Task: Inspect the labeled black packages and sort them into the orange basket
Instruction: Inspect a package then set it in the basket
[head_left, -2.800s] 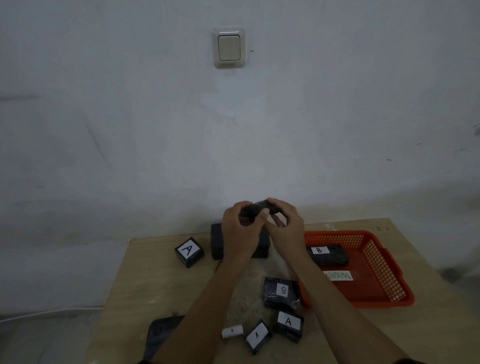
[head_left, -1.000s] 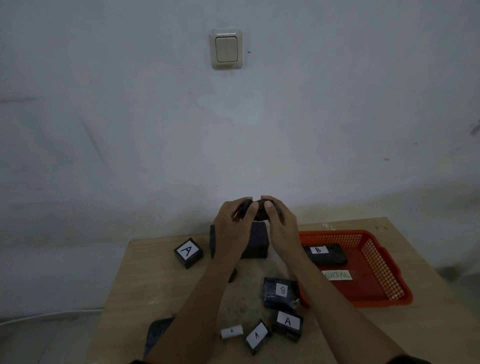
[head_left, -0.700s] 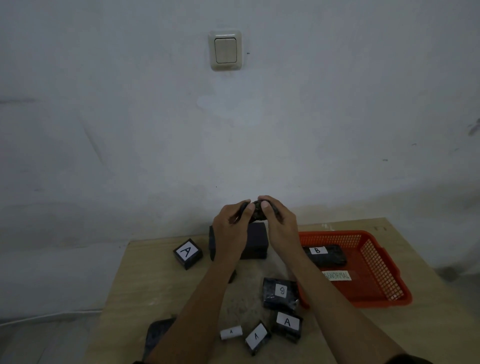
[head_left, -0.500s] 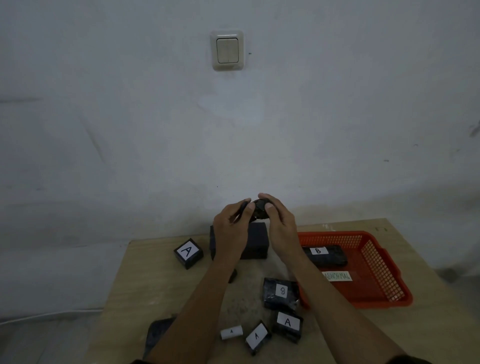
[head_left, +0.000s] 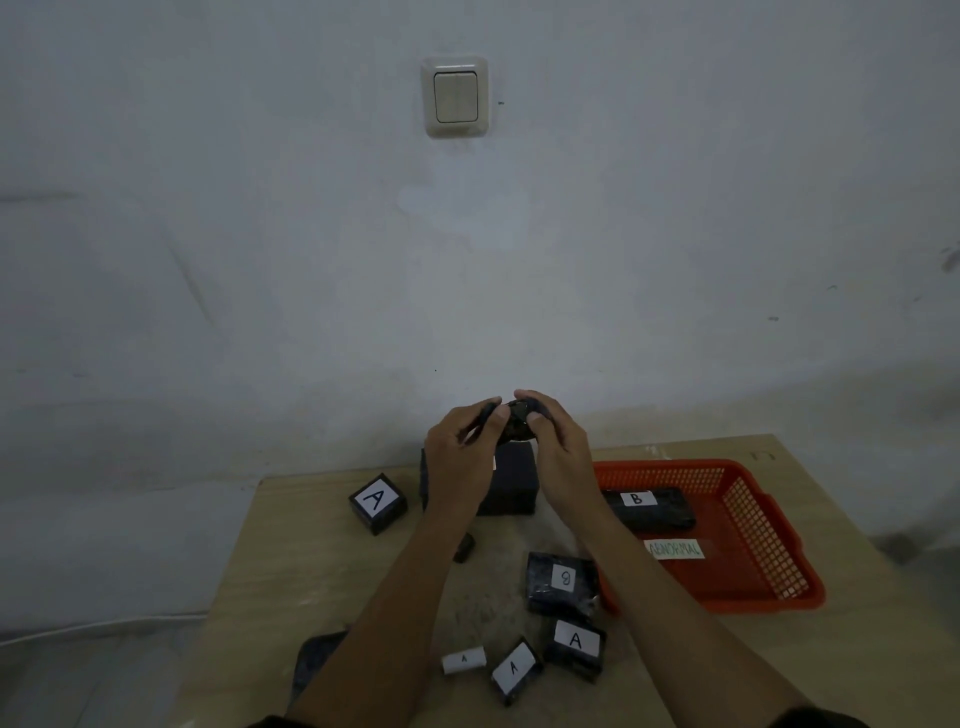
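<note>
Both hands are up together above the table, and they hold one small black package (head_left: 519, 423) between them. The left hand (head_left: 460, 457) pinches its left end with curled fingers and thumb, and the right hand (head_left: 558, 447) pinches the right end the same way. The package is in the air, over a big dark box (head_left: 511, 486) that sits at the back of the table (head_left: 291, 561). No label shows on it from here, so it looks like the person is turning it to find the letter. It seems small and light, and its wrap looks shiny and a bit soft, so it could slip. Holding it by both short ends, like now, seems the safe way. To the right sits the orange basket (head_left: 769, 540), with one long package marked B (head_left: 649, 509) inside and a paper tag (head_left: 674, 548) lying by it. Near the person there is a package marked B (head_left: 561, 582) just beside the basket, two packages marked A (head_left: 574, 644) (head_left: 515, 670), and a little white roll (head_left: 464, 660). A cube marked A (head_left: 377, 503) stands to the left. Most packages are not in the basket yet.
</note>
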